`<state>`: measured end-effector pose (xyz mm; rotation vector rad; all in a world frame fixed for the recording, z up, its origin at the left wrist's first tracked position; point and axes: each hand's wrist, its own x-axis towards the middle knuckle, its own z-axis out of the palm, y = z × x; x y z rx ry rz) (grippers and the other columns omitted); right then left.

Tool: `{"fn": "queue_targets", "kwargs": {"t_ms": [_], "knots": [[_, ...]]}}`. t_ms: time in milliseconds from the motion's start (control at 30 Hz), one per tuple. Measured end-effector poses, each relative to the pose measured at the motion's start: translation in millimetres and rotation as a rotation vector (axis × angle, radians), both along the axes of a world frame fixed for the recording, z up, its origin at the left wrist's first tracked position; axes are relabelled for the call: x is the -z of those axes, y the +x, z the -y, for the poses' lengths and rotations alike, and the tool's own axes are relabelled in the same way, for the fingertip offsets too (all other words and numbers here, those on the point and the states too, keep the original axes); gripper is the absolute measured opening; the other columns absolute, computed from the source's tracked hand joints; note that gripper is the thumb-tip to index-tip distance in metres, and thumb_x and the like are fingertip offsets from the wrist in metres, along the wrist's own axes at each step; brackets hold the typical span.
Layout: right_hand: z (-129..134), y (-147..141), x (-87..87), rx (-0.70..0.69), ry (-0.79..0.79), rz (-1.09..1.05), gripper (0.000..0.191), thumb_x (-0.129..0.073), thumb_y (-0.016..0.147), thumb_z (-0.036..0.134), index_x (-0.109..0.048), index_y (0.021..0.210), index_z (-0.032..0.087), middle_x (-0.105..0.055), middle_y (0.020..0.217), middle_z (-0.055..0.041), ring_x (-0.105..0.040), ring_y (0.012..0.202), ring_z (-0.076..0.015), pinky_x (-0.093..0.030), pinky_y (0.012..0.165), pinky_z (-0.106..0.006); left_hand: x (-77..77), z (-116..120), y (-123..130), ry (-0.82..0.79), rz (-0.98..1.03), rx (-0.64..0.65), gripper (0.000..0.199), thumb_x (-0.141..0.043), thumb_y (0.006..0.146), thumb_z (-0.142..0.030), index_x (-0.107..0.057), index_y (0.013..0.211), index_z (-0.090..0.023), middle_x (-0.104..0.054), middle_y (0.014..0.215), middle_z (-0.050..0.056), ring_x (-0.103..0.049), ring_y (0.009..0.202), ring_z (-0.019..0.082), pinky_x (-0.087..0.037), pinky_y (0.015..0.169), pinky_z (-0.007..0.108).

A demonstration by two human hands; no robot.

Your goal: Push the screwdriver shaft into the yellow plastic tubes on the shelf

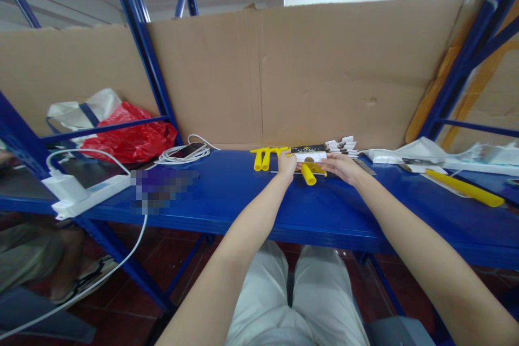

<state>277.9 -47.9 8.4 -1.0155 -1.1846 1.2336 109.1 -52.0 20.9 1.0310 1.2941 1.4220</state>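
A yellow-handled tool (308,175) lies at the middle of the table, its round handle pointing toward me. A white printed card (310,157) lies across its head. My left hand (287,165) is closed on the left end of this piece. On the right end, my right hand (343,167) pinches with the thumb and fingers, the fingers partly hidden. Just behind, several similar tools with yellow handles (261,160) lie in a row, with black packaging (307,148) and white card ends (341,146) stretching to the right.
On the blue table (227,200), a white cable (182,157), a phone (188,150) and a power strip (97,194) lie left. A red bag (130,132) sits beyond the post. Right are white plastic packaging (395,152) and a long yellow piece (466,189). Cardboard (304,75) walls the back.
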Motion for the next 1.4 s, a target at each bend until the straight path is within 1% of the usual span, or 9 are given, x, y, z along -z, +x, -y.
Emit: {"fn": "queue_targets", "kwargs": {"t_ms": [200, 333, 467, 600, 733, 933, 1167, 1300, 1400], "knots": [[8, -7, -3.6, -0.024, 0.013, -0.015, 0.021, -0.068, 0.08, -0.006, -0.069, 0.073, 0.014, -0.075, 0.076, -0.0059, -0.072, 0.068, -0.0103, -0.059, 0.07, -0.015, -2.0, 1, -1, -0.019, 0.014, 0.021, 0.049, -0.044, 0.089, -0.003, -0.056, 0.137, -0.007, -0.076, 0.092, 0.011, -0.075, 0.075, 0.019, -0.057, 0.066, 0.026], [8, -7, -3.9, 0.019, -0.071, 0.018, 0.025, -0.062, 0.085, -0.006, -0.066, 0.069, 0.014, -0.074, 0.075, -0.0068, -0.072, 0.068, -0.0102, -0.059, 0.069, -0.016, 1.9, -2, -1, -0.012, -0.001, -0.019, 0.049, -0.049, 0.086, -0.004, -0.059, 0.134, -0.01, -0.076, 0.106, 0.013, -0.075, 0.078, 0.02, -0.059, 0.068, 0.027], [4, -2, -1.6, -0.012, -0.13, 0.044, 0.02, -0.067, 0.084, -0.001, -0.063, 0.073, 0.015, -0.074, 0.076, -0.0076, -0.073, 0.071, -0.0133, -0.061, 0.076, -0.024, 7.4, -6, -2, -0.005, -0.036, -0.059, 0.048, -0.053, 0.084, -0.004, -0.062, 0.131, -0.012, -0.076, 0.104, 0.011, -0.076, 0.082, 0.021, -0.059, 0.07, 0.027], [4, -2, -2.1, -0.005, -0.152, 0.036, 0.015, -0.069, 0.085, 0.004, -0.062, 0.08, 0.016, -0.074, 0.08, -0.0062, -0.073, 0.073, -0.015, -0.063, 0.077, -0.032, 11.0, -11, -1, -0.013, -0.017, -0.061, 0.049, -0.051, 0.084, -0.004, -0.062, 0.131, -0.014, -0.075, 0.097, 0.01, -0.075, 0.078, 0.02, -0.059, 0.064, 0.026], [6, -5, -4.9, 0.065, -0.174, 0.045, 0.014, -0.063, 0.09, 0.005, -0.064, 0.081, 0.015, -0.075, 0.083, -0.0072, -0.072, 0.073, -0.0135, -0.062, 0.078, -0.029, 13.2, -16, 0, -0.023, 0.035, -0.079, 0.048, -0.051, 0.084, -0.004, -0.062, 0.129, -0.015, -0.073, 0.096, 0.011, -0.074, 0.074, 0.021, -0.057, 0.059, 0.026], [2, 0, -3.5, 0.082, -0.135, 0.008, 0.017, -0.061, 0.09, 0.003, -0.063, 0.08, 0.017, -0.075, 0.086, -0.0071, -0.072, 0.077, -0.0136, -0.061, 0.078, -0.025, 16.5, -22, -1, -0.032, 0.065, -0.081, 0.04, -0.058, 0.078, -0.003, -0.068, 0.115, -0.015, -0.074, 0.098, 0.012, -0.074, 0.075, 0.023, -0.058, 0.061, 0.03], [3, -1, -5.9, 0.121, -0.184, -0.003, 0.018, -0.058, 0.09, 0.003, -0.06, 0.082, 0.018, -0.074, 0.079, -0.0049, -0.071, 0.069, -0.0123, -0.06, 0.067, -0.022, 17.5, -20, -1, -0.119, -0.052, 0.019, 0.024, -0.061, 0.081, -0.014, -0.068, 0.104, -0.018, -0.072, 0.079, 0.009, -0.072, 0.066, 0.022, -0.057, 0.057, 0.028], [3, -2, -7.2, 0.121, -0.198, -0.013, 0.02, -0.057, 0.091, 0.002, -0.059, 0.08, 0.017, -0.073, 0.078, -0.0048, -0.07, 0.066, -0.0114, -0.06, 0.066, -0.021, 19.1, -19, -4, -0.11, 0.029, 0.139, 0.013, -0.062, 0.082, -0.018, -0.069, 0.092, -0.019, -0.063, 0.059, 0.005, -0.071, 0.063, 0.022, -0.057, 0.06, 0.029], [3, -1, -7.2, 0.119, -0.196, -0.014, 0.018, -0.057, 0.091, 0.002, -0.06, 0.081, 0.017, -0.073, 0.08, -0.0055, -0.07, 0.067, -0.0117, -0.06, 0.07, -0.024, 19.5, -18, -4, -0.148, 0.075, 0.217, 0.008, -0.062, 0.085, -0.021, -0.069, 0.086, -0.019, -0.06, 0.053, 0.005, -0.068, 0.061, 0.021, -0.056, 0.061, 0.029]]}}
